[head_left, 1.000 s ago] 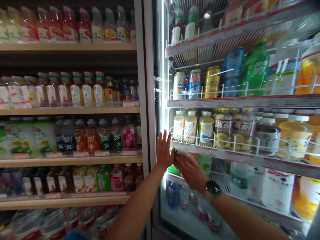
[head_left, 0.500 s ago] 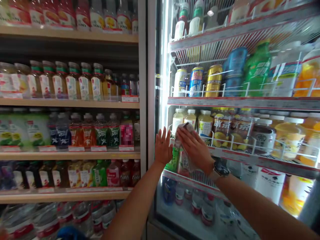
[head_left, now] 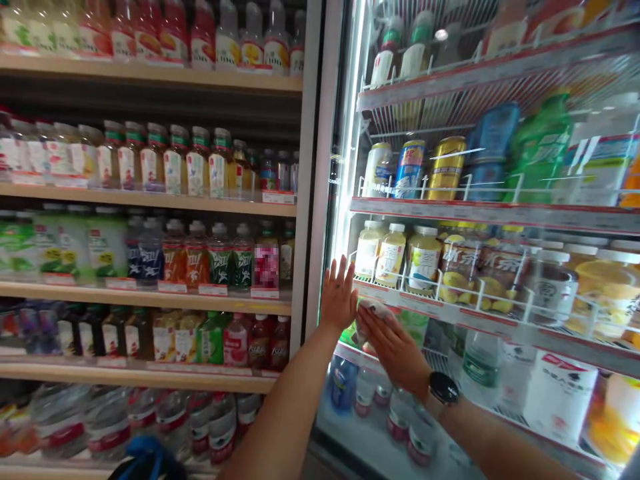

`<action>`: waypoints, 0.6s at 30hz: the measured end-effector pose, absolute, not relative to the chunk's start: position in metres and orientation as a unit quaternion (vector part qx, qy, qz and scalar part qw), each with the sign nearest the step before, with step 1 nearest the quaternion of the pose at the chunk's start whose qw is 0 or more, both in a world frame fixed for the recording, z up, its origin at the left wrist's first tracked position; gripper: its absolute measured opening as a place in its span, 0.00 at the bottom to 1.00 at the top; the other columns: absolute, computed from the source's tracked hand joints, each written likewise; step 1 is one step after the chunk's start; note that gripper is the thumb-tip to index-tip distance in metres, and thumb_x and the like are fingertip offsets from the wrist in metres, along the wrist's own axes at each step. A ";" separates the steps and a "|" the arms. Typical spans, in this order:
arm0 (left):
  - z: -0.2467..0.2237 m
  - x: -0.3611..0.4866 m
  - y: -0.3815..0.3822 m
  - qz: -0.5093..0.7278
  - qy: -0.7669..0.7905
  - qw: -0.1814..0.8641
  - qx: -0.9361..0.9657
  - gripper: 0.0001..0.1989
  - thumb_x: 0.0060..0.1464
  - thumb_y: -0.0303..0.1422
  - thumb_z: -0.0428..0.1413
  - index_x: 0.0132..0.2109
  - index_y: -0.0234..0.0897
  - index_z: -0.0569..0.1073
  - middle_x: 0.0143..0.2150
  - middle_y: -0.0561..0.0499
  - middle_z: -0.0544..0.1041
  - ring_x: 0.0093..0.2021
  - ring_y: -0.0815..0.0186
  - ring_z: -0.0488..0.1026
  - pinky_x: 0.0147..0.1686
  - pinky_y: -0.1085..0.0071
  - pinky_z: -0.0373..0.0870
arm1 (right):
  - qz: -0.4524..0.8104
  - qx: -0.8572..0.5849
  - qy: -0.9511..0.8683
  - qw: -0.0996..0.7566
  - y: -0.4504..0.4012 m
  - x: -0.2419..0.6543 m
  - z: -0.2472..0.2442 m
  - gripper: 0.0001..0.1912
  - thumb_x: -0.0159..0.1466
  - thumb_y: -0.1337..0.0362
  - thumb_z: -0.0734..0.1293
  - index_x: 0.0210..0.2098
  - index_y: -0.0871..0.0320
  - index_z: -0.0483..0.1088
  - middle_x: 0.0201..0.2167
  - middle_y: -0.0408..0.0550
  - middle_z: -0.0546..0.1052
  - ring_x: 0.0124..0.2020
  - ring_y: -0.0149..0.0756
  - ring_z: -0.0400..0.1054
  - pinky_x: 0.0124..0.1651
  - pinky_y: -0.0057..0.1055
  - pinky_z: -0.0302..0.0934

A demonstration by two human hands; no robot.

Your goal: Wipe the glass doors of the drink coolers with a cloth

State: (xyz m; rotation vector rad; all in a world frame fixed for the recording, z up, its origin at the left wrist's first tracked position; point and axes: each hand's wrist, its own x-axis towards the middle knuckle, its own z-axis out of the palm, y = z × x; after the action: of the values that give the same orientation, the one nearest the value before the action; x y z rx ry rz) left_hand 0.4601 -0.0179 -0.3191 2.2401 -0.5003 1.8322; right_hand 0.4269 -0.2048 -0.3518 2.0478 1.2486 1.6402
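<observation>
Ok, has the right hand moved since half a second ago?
Yes, downward: the right hand now sits below the fridge shelf's front rail, whereas earlier it was level with that rail.

Wooden shelf (head_left: 150,207) | carrying juice bottles (head_left: 187,171) | wire cooler shelf (head_left: 465,211) | holding drink cans (head_left: 447,168)

Label of one bottle (head_left: 267,265) — pixelated past reading — and a blue object (head_left: 147,461) cut off by the bottom edge

Count: one left hand (head_left: 340,297), one right hand (head_left: 393,353), one white cloth (head_left: 373,309), one wristwatch (head_left: 443,388), one glass cooler door (head_left: 333,133), five wooden shelves (head_left: 150,79).
</observation>
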 end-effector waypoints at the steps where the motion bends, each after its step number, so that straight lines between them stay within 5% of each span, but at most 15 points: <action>1: -0.319 0.459 -0.019 0.620 -0.167 0.100 0.760 0.31 0.68 0.36 0.38 0.73 0.39 0.37 0.75 0.44 0.43 0.74 0.53 0.37 0.70 0.50 0.47 | 0.562 0.694 0.433 0.122 -0.208 0.427 -0.363 0.33 0.65 0.72 0.56 0.69 0.70 0.51 0.71 0.55 0.56 0.70 0.40 0.51 0.70 0.41 0.50; 6: -0.320 0.456 -0.021 0.626 -0.155 0.091 0.759 0.31 0.68 0.35 0.38 0.73 0.39 0.38 0.75 0.44 0.45 0.74 0.54 0.39 0.70 0.50 0.49 | 0.549 0.677 0.475 0.121 -0.224 0.427 -0.373 0.36 0.63 0.78 0.54 0.71 0.68 0.47 0.71 0.52 0.56 0.68 0.37 0.56 0.69 0.37 0.53; 14: -0.319 0.456 -0.021 0.628 -0.153 0.094 0.757 0.30 0.69 0.37 0.36 0.73 0.38 0.39 0.75 0.44 0.46 0.74 0.55 0.38 0.70 0.50 0.48 | 0.580 0.705 0.402 0.071 -0.227 0.427 -0.240 0.35 0.69 0.68 0.59 0.72 0.61 0.44 0.72 0.54 0.53 0.73 0.44 0.44 0.72 0.48 0.41; 18: -0.319 0.456 -0.022 0.631 -0.156 0.096 0.754 0.30 0.69 0.37 0.36 0.73 0.38 0.40 0.75 0.43 0.45 0.74 0.55 0.37 0.70 0.50 0.48 | 0.577 0.717 0.388 0.054 -0.212 0.426 -0.231 0.34 0.68 0.65 0.61 0.71 0.63 0.48 0.72 0.58 0.53 0.71 0.47 0.47 0.71 0.50 0.44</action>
State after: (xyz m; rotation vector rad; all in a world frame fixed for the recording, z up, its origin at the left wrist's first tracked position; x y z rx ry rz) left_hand 0.4564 -0.0220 -0.3190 2.2341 -0.4615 1.8692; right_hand 0.4265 -0.2121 -0.2315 2.1771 1.1774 1.7527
